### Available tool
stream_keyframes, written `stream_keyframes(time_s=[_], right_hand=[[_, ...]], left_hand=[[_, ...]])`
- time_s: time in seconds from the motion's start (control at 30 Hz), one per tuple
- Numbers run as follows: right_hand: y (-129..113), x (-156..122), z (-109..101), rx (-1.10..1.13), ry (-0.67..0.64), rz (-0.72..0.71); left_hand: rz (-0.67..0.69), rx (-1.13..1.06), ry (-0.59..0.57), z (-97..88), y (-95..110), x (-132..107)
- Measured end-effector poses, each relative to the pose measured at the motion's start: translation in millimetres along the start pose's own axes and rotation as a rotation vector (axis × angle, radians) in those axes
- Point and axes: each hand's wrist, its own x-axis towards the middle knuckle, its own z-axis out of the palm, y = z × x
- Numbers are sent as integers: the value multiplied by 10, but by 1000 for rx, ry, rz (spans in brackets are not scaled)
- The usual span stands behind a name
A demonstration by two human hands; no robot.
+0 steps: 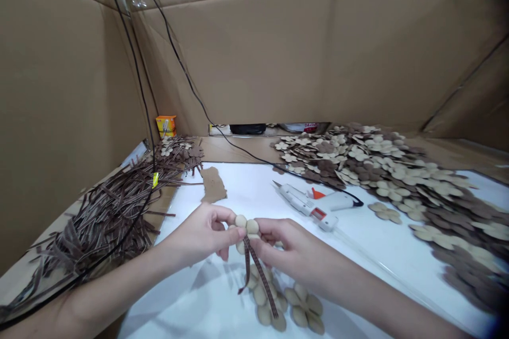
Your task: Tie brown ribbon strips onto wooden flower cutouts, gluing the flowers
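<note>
Between both hands, above the white table, is a beige felt flower [240, 221] with rounded petals. My left hand [214, 230] is closed on its left side, thumb pressed on the front. On the right edge, my right hand [274, 241] pinches the same flower, its fingertips partly hidden. A brown checked ribbon [260, 270] hangs from the flower's middle in two tails. Below it lie several beige felt flowers [264, 315], and one more beige flower [305, 308] rests just to their right.
A white glue gun [306, 204] with an orange trigger lies beyond my right hand, a clear glue stick behind it. Brown ribbons [111, 212] are heaped at left, beige and brown flowers [369, 164] at right. A black cable [186, 79] crosses the workspace. Cardboard walls [254, 53] surround the table.
</note>
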Motion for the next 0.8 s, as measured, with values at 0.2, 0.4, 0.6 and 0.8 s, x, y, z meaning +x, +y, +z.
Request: stream_keyframes(time_s=[0.2, 0.4, 0.6, 0.8], right_hand=[[41, 30, 2, 95, 9, 3], [67, 46, 8, 131, -15, 8], [45, 17, -36, 129, -23, 1], [50, 13, -46, 124, -18, -4]], left_hand=[[13, -1, 48, 12, -8, -9], [-58, -42, -21, -20, 36, -10], [-53, -64, -173, -138, 15, 8], [-43, -78, -87, -79, 38, 26]])
